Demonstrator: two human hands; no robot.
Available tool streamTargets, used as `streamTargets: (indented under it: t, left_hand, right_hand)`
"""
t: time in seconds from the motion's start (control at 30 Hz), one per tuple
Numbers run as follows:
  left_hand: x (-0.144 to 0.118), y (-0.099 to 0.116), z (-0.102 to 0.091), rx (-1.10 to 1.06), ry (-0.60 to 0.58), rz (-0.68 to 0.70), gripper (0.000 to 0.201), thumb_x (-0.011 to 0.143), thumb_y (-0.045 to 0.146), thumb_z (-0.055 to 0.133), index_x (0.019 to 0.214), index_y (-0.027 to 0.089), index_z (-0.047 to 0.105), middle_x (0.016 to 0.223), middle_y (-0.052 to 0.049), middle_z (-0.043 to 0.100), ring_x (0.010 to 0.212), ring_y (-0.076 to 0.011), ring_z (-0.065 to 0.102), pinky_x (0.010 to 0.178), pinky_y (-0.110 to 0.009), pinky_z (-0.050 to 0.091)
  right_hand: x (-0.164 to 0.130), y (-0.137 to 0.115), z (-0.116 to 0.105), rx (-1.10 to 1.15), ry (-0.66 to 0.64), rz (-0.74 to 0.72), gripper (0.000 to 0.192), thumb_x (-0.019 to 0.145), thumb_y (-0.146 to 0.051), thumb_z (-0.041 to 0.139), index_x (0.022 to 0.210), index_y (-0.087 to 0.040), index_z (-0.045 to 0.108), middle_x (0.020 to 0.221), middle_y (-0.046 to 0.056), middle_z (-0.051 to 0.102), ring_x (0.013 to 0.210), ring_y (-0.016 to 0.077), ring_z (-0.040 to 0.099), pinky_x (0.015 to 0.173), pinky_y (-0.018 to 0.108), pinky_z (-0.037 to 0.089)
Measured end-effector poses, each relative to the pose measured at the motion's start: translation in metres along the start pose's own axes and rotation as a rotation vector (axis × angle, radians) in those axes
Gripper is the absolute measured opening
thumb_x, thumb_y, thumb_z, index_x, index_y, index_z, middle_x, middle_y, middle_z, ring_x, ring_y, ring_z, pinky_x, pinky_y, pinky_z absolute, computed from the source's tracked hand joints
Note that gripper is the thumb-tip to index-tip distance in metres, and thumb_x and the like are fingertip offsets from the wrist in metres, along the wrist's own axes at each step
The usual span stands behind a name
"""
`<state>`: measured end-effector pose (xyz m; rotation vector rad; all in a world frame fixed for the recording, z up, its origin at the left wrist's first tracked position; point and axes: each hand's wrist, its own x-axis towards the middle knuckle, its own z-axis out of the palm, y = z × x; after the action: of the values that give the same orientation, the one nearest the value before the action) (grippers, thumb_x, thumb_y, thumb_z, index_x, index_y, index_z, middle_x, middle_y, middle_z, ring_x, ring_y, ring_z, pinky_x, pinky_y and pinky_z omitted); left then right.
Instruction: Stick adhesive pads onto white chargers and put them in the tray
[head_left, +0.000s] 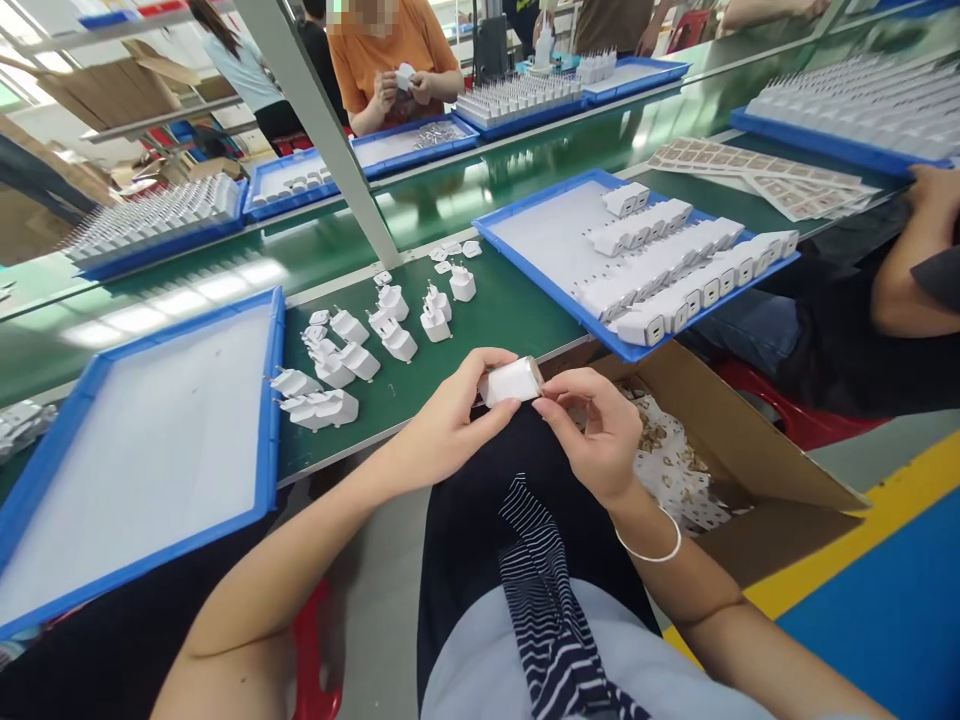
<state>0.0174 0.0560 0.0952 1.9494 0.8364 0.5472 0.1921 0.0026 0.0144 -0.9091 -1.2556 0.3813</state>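
Note:
A white plug-in charger point(514, 382) lies between the thumb and fingers of my left hand point(450, 420), held above my lap. A brownish patch shows on its right end. The thumb and index finger of my right hand point(596, 425) are pinched together at that end; whether a bit of film is between them is too small to tell. Several loose chargers point(360, 360) with pins stand or lie on the green table point(420, 385) to the left. Beyond my right hand, rows of chargers point(675, 260) fill part of a blue-rimmed tray point(525, 205).
Another blue-rimmed tray point(150, 430) stands at left. A cardboard box point(757, 470) with sticker scraps point(675, 465) sits below my right hand. Sticker sheets point(765, 170) lie at the back right. A metal post point(322, 120) rises behind. Co-workers sit across and at right.

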Motion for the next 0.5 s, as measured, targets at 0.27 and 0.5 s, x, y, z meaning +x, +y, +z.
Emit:
streamTargets:
  t: [0.27, 0.5]
  left_hand:
    - [-0.009, -0.002, 0.014, 0.133, 0.065, 0.017, 0.041, 0.099, 0.032, 0.057, 0.138, 0.022, 0.046, 0.135, -0.009, 0.06, 0.118, -0.0215, 0.061, 0.102, -0.037, 0.05]
    - [-0.009, -0.002, 0.017, 0.25, 0.123, 0.066, 0.037, 0.1, 0.024, 0.055, 0.136, 0.023, 0.047, 0.134, -0.008, 0.061, 0.12, -0.0204, 0.061, 0.104, -0.037, 0.049]
  right_hand:
    - [-0.01, -0.001, 0.006, 0.036, -0.007, 0.113, 0.013, 0.091, -0.008, 0.068, 0.091, -0.021, 0.068, 0.085, -0.002, 0.069, 0.07, 0.0088, 0.064, 0.065, 0.024, 0.057]
    - [-0.006, -0.004, 0.002, -0.02, 0.029, 0.001, 0.022, 0.088, -0.005, 0.071, 0.101, -0.023, 0.069, 0.092, 0.0, 0.07, 0.082, 0.0129, 0.068, 0.063, 0.024, 0.061]
